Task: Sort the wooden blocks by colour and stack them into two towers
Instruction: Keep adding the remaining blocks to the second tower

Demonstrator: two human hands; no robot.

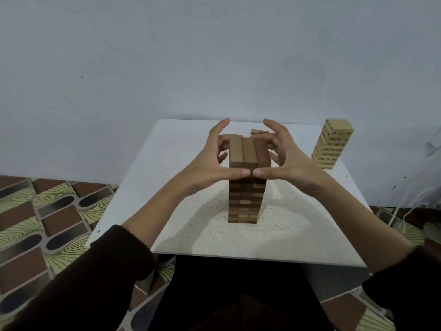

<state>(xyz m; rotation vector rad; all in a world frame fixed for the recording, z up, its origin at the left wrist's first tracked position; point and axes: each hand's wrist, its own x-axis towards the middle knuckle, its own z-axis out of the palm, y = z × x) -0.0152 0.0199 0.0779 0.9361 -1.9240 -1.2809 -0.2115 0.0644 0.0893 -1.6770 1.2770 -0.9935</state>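
Brown tower (247,194) tall, straight; left hand (210,161), right hand (290,158) fingers cupping top layer.

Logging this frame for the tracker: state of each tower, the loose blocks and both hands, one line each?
brown tower: upright, mid-table, top layer of three blocks.
pale tower: upright, far right of table, untouched.
loose blocks: behind brown tower, mostly hidden.
left hand: cupped on tower top, thumb at front.
right hand: mirrors it, thumb tips nearly meeting.
table: white, speckled.
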